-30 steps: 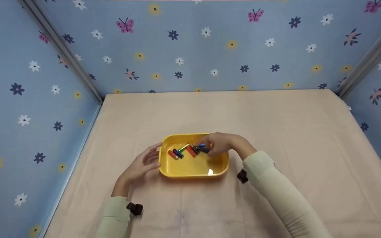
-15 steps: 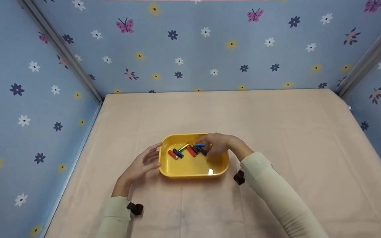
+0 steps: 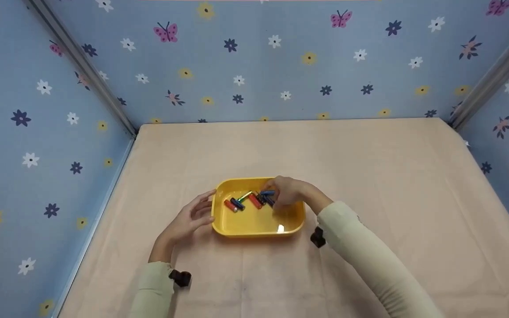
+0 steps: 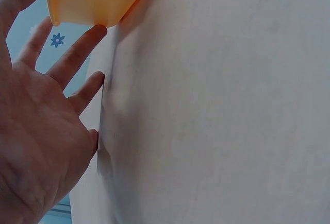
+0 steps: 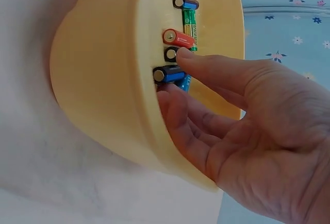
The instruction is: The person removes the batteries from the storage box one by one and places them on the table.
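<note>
A yellow plastic tray (image 3: pixel 245 225) holds several small batteries in a loose row. Red batteries (image 3: pixel 230 206) and a dark blue battery (image 3: pixel 237 203) lie toward the left, beside a green and gold battery (image 5: pixel 190 23). My left hand (image 3: pixel 187 221) has its fingers spread, fingertips against the tray's left side. Inside the tray's right half is my right hand (image 3: pixel 289 192), its fingers curled under a black and blue battery (image 5: pixel 169 73) and a light blue battery (image 5: pixel 184 83). The right thumb tip touches a black battery (image 5: pixel 171 54). Parts of these batteries are hidden by the fingers.
The tray stands on a pale peach tablecloth (image 3: pixel 347 150). Blue panels with flowers and butterflies (image 3: pixel 276 66) rise behind and at both sides, with grey metal posts (image 3: pixel 82 66) at the corners. A dark wrist camera (image 3: pixel 180 278) sits at the left sleeve.
My right hand has shifted slightly left in the tray, and the batteries by its fingers have turned and bunched a little. The left hand has stayed on the tray's side.
</note>
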`<state>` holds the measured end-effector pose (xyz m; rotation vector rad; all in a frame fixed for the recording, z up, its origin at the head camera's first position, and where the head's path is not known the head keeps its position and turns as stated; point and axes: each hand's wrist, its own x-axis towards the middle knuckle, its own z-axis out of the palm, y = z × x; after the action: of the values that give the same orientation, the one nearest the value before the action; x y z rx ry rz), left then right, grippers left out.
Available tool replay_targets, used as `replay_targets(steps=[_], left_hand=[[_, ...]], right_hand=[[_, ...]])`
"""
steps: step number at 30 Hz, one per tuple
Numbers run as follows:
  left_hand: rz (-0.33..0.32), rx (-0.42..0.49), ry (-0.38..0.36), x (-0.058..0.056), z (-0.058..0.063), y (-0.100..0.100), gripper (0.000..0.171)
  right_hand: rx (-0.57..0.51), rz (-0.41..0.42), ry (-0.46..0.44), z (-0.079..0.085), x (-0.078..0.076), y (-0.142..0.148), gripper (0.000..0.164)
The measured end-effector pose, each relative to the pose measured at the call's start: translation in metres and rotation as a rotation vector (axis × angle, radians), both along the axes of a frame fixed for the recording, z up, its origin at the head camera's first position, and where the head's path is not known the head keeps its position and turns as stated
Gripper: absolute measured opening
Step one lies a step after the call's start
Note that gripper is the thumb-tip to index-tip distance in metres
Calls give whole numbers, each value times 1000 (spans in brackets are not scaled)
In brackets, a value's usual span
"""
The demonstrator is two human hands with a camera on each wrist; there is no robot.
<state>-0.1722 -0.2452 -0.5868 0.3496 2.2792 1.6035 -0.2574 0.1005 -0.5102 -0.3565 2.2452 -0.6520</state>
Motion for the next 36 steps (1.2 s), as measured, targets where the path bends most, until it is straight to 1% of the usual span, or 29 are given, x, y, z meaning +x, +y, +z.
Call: replay_targets(steps=[7, 14, 20, 26, 31, 36], left_hand=[[8, -5, -2, 0, -1, 0, 81], [8, 9, 6, -1, 0, 0, 81], [-5, 28, 9, -2, -1, -1, 80], [-6, 38, 4, -3, -1, -1, 79], [0, 35, -4, -4, -1, 0, 79], [7, 35, -9, -3, -2, 0, 79]], right_hand=[[-14, -51, 32, -7, 7, -5, 63], [-31, -94, 67, -9, 12, -9, 65], [-49, -162, 89, -12, 18, -11, 63], [-75, -175, 148, -18, 20, -14, 54], [-75, -211, 141, -23, 20, -15, 51], [-80, -225, 137, -24, 22, -16, 51]])
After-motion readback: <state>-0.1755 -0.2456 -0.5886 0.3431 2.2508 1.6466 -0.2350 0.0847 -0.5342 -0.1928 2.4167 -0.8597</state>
